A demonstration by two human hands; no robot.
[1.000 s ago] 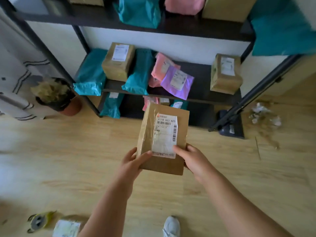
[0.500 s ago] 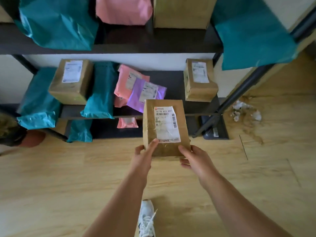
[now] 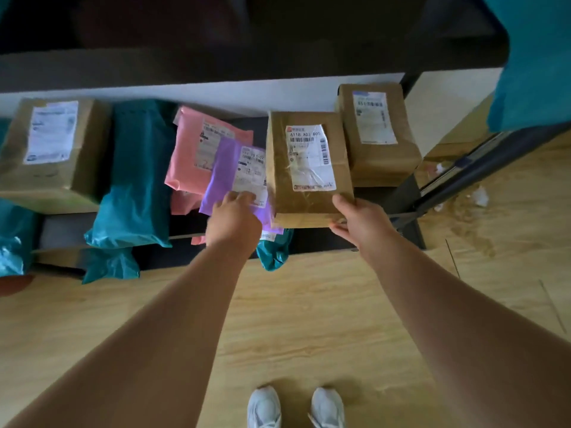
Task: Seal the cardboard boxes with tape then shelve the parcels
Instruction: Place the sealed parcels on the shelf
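Push cardboard box, pinched at its near right corner by right hand, squarely back from shelf front edge, keeping purple mailer aside under left hand, grip unclear.

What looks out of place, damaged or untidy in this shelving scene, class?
Crumpled white scraps litter the floor right of the shelf. The label on the cardboard box in the right hand is wrinkled. A teal parcel hangs over the shelf's front edge.
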